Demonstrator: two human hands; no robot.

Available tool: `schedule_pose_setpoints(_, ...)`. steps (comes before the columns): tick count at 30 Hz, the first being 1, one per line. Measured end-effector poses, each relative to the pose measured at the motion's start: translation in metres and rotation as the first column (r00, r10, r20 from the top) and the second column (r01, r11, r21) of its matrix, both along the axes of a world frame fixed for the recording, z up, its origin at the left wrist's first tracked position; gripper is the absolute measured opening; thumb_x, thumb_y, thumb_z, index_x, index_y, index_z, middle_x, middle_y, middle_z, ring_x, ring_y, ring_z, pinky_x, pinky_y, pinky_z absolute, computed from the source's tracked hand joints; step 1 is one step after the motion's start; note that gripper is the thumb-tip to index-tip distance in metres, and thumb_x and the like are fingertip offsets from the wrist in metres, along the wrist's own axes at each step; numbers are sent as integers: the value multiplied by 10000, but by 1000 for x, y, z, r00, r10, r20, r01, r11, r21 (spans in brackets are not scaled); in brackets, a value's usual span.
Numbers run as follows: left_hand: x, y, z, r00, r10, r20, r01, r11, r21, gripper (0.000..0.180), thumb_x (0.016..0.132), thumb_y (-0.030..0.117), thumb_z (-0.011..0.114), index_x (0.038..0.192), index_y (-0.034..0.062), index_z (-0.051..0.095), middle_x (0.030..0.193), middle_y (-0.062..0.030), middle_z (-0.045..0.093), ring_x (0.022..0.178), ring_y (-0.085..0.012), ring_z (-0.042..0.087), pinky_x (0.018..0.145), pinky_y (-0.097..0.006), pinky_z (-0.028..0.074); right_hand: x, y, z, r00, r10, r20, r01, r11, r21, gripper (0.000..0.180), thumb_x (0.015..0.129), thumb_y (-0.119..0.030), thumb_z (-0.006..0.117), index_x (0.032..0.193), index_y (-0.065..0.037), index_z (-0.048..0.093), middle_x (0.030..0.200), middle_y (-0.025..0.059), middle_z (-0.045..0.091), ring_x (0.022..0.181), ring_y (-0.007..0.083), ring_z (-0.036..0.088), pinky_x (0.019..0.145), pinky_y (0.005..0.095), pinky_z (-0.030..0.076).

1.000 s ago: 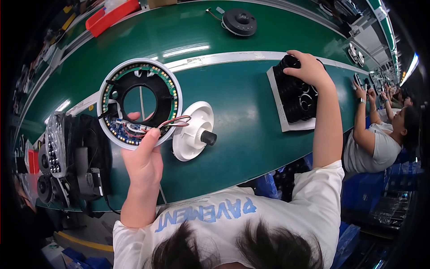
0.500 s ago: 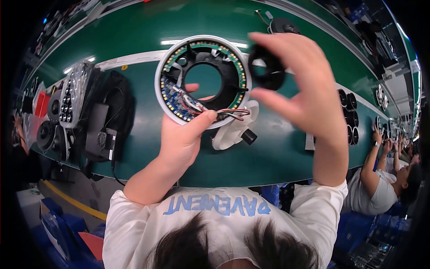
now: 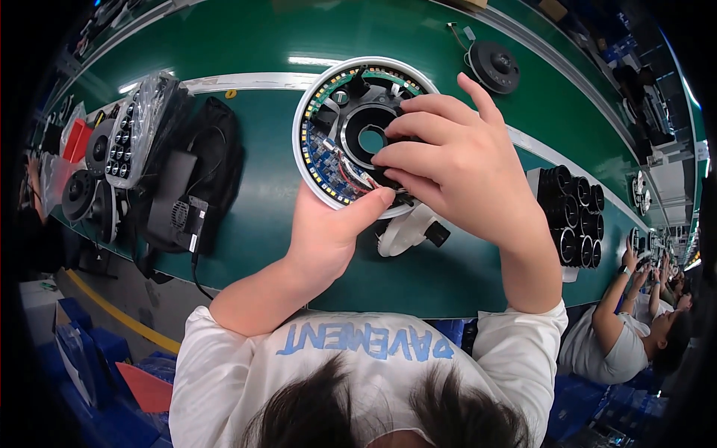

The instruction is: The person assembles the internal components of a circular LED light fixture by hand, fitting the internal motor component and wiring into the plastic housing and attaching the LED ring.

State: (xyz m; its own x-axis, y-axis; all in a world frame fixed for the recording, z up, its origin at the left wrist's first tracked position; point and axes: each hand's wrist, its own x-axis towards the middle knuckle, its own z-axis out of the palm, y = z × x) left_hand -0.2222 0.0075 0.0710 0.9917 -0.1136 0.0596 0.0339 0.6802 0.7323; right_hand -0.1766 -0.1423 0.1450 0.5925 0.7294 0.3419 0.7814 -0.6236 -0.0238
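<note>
Right hand (image 3: 455, 168) presses its fingertips onto a black part at the centre of the white ring housing (image 3: 314, 160), gripping it. Left hand (image 3: 328, 228) clasps the housing's near rim, thumb on the circuit board (image 3: 328, 153). Under the housing lies a white base (image 3: 403, 231) on the green belt (image 3: 246, 216). Black lenses (image 3: 571, 216) sit to the right, a plastic-wrapped tray (image 3: 138, 127) to the left.

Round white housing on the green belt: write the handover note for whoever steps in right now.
Left hand: grips the lower rim of the round white housing, thumb on the red wires.
Right hand: fingertips press a black part into the housing's centre.
Nearby: white dome base under the housing, tray of black parts to the right.
Done: the black part is in the housing.
Left: cannot tell whether it is fully seated.
</note>
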Motion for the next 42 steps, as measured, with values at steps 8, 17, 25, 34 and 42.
schedule_pose_setpoints(8, 1, -2, 0, 999, 0, 37, -4, 995, 95, 481, 737, -84, 567, 1180, -2, 399, 1080, -98, 531, 982, -165, 542, 844, -301, 457, -5, -5, 3, 999, -12, 38, 12, 1000, 2, 145, 692, -139, 640, 834, -157, 658, 929, -11, 597, 1005, 199, 531, 972, 472, 287)
schedule_pose_setpoints(17, 4, -4, 0, 999, 15, 31, -16, 999, 31, 433, 741, -93, 578, 1144, -12, 441, 1024, -90, 570, 925, -149, 568, 825, -283, 455, 16, -65, -61, 715, 35, -699, 472, 713, 518, 209, 856, -184, 504, 927, -17, 609, 774, 60, 597, 723, 128, 551, 675, 255, 426)
schedule_pose_setpoints(25, 4, 2, 1, 996, 90, 25, -91, 994, 59, 402, 732, -111, 582, 1101, -4, 463, 984, -85, 572, 872, -136, 575, 771, -263, 470, -40, -62, -62, 189, 209, -960, 592, 756, 281, 128, 879, -122, 487, 890, -13, 552, 662, -12, 537, 569, 45, 491, 494, 186, 391)
schedule_pose_setpoints(34, -9, 11, 5, 983, 107, 149, -145, 951, 274, 327, 697, -81, 627, 994, -25, 504, 865, -82, 596, 764, -130, 591, 695, -248, 483, -95, -18, -78, -108, 738, -667, 802, 461, 380, 401, 913, -255, 365, 1203, 16, 418, 1088, 134, 542, 807, 161, 551, 751, 272, 438)
schedule_pose_setpoints(42, -24, 2, 12, 985, 16, 174, -59, 968, 245, 457, 681, -84, 640, 1098, -37, 460, 991, -114, 575, 861, -155, 586, 777, -274, 477, -104, 1, -112, 95, 993, 71, 967, -109, 231, 411, 909, -268, 317, 1196, 13, 406, 1198, 144, 469, 1102, 269, 471, 942, 405, 384)
